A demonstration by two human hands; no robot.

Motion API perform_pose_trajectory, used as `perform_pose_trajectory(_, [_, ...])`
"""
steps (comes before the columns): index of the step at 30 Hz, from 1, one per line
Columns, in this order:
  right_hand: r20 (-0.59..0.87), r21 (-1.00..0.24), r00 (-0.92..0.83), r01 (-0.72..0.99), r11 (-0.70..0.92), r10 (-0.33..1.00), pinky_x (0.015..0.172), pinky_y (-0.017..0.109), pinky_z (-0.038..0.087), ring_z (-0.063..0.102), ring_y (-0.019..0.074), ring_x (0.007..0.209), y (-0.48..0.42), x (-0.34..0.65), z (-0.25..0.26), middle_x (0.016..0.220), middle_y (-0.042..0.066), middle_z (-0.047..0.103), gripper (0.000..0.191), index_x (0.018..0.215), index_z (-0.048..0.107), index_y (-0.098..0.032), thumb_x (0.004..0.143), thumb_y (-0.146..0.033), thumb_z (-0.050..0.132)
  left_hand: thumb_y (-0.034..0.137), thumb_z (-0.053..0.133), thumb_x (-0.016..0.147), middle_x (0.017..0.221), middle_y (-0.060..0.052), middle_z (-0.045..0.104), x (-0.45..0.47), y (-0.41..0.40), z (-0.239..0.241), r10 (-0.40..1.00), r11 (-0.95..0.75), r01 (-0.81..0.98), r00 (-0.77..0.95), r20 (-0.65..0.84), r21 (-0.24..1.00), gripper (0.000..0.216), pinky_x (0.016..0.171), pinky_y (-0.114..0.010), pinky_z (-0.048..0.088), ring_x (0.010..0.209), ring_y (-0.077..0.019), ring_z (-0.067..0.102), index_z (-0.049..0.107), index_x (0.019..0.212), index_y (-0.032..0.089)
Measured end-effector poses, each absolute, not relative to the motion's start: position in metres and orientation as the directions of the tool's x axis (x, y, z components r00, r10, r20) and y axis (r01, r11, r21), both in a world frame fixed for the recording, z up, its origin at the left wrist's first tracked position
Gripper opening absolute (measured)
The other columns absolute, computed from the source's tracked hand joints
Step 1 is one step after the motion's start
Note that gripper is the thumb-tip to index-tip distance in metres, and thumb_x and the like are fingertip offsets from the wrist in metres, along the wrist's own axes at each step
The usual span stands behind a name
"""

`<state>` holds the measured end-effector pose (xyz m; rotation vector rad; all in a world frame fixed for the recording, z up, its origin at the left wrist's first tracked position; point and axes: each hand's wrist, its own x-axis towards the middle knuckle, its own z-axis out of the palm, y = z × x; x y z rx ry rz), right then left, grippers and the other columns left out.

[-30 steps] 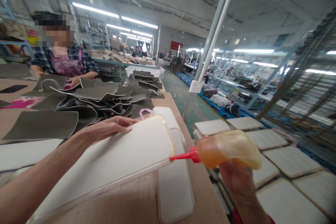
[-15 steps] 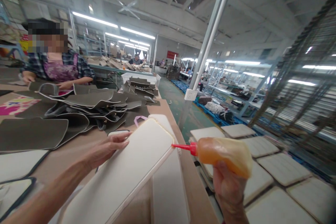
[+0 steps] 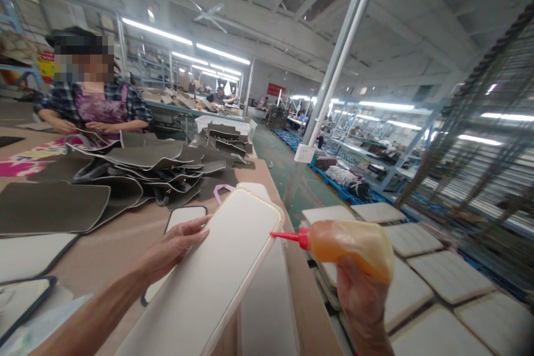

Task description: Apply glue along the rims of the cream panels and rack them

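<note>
A long white panel [image 3: 221,267] with rounded corners slants up from the lower left, a thin yellowish line of glue along its rim. My left hand [image 3: 179,242] grips its left edge, fingers on the near face and the thumb mostly hidden. In my right hand [image 3: 361,297] is a squeeze bottle of amber glue [image 3: 350,245], tipped sideways. Its red nozzle [image 3: 287,236] points left, the tip at the panel's right edge just below the upper corner. Behind lies a second white panel [image 3: 267,300] on the brown table [image 3: 142,236]. A lilac strip [image 3: 217,194] shows past the top.
Floppy grey-brown pieces [image 3: 146,161] are heaped on the table's far left, before a co-worker [image 3: 100,105]. Dark-edged white panels [image 3: 33,256] lie at left. More pale panels [image 3: 450,267] are laid out at right. A metal post [image 3: 329,78] rises past the table edge.
The nozzle tip has shifted slightly left and down along the panel's edge. The panel has moved a little to the right. The co-worker's hands have moved.
</note>
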<state>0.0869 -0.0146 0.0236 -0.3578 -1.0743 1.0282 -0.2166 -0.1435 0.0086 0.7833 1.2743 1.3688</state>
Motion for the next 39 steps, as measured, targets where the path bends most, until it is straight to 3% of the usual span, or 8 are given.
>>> perform_pose_trajectory(4, [0.56, -0.703, 0.076, -0.482, 0.522, 0.825, 0.075, 0.025, 0.056, 0.064, 0.0158, 0.083, -0.013, 0.087, 0.021, 0.094, -0.003, 0.066, 0.047, 0.104, 0.064, -0.026, 0.062, -0.021, 0.084, 0.043, 0.079, 0.071, 0.1, -0.005, 0.077, -0.216, -0.145, 0.006, 0.959, 0.114, -0.264, -0.223, -0.176, 0.958, 0.067, 0.063, -0.025, 0.053, 0.077, -0.0203, 0.069, 0.06, 0.133, 0.028])
perform_pose_trajectory(10, [0.615, -0.73, -0.007, -0.382, 0.566, 0.789, 0.084, 0.042, 0.057, 0.067, 0.0256, 0.093, -0.015, 0.088, 0.021, 0.105, 0.005, 0.068, 0.046, 0.113, 0.06, -0.025, 0.07, -0.027, 0.078, 0.044, 0.08, 0.069, 0.099, -0.005, 0.077, -0.217, -0.146, 0.007, 0.954, 0.106, -0.275, -0.242, -0.175, 0.956, 0.07, 0.062, -0.025, 0.053, 0.078, -0.0209, 0.07, 0.059, 0.134, 0.027])
perform_pose_trajectory(13, [0.619, -0.742, -0.019, -0.344, 0.576, 0.785, 0.083, 0.045, 0.057, 0.068, 0.0278, 0.093, -0.015, 0.09, 0.02, 0.106, 0.008, 0.07, 0.051, 0.116, 0.06, -0.023, 0.069, -0.029, 0.079, 0.044, 0.082, 0.067, 0.099, -0.005, 0.077, -0.214, -0.146, 0.011, 0.944, 0.108, -0.278, -0.274, -0.186, 0.954, 0.073, 0.06, -0.023, 0.052, 0.077, -0.0197, 0.069, 0.059, 0.134, 0.026])
perform_pose_trajectory(22, [0.545, -0.737, -0.02, -0.489, 0.467, 0.838, 0.077, 0.035, 0.057, 0.068, 0.0249, 0.093, -0.015, 0.087, 0.014, 0.102, 0.005, 0.07, 0.049, 0.105, 0.065, -0.022, 0.061, -0.021, 0.083, 0.041, 0.086, 0.063, 0.096, -0.006, 0.077, -0.216, -0.142, 0.01, 0.927, 0.11, -0.334, -0.306, -0.218, 0.936, 0.082, 0.058, -0.023, 0.052, 0.075, -0.0188, 0.07, 0.056, 0.136, 0.023])
perform_pose_trajectory(28, [0.56, -0.717, -0.015, -0.51, 0.476, 0.828, 0.073, 0.026, 0.055, 0.066, 0.0165, 0.082, -0.016, 0.086, 0.009, 0.093, -0.002, 0.07, 0.043, 0.1, 0.065, -0.025, 0.061, -0.019, 0.084, 0.037, 0.087, 0.063, 0.098, -0.008, 0.077, -0.215, -0.137, 0.015, 0.929, 0.101, -0.362, -0.299, -0.218, 0.927, 0.087, 0.06, -0.025, 0.055, 0.075, -0.0196, 0.071, 0.051, 0.14, 0.021])
perform_pose_trajectory(34, [0.584, -0.737, -0.01, -0.424, 0.526, 0.811, 0.069, 0.031, 0.056, 0.067, 0.0216, 0.084, -0.02, 0.084, 0.013, 0.093, 0.003, 0.072, 0.039, 0.094, 0.066, -0.021, 0.059, -0.023, 0.085, 0.033, 0.088, 0.062, 0.094, -0.009, 0.078, -0.215, -0.132, 0.018, 0.915, 0.094, -0.396, -0.327, -0.236, 0.914, 0.088, 0.058, -0.025, 0.056, 0.07, -0.0187, 0.071, 0.05, 0.14, 0.018])
perform_pose_trajectory(39, [0.556, -0.73, -0.017, -0.487, 0.478, 0.831, 0.068, 0.029, 0.057, 0.069, 0.0214, 0.085, -0.024, 0.081, 0.015, 0.094, 0.002, 0.072, 0.042, 0.094, 0.067, -0.023, 0.057, -0.018, 0.085, 0.027, 0.086, 0.064, 0.093, -0.01, 0.078, -0.216, -0.129, 0.023, 0.908, 0.09, -0.417, -0.338, -0.247, 0.904, 0.083, 0.056, -0.025, 0.057, 0.067, -0.0184, 0.07, 0.052, 0.138, 0.014])
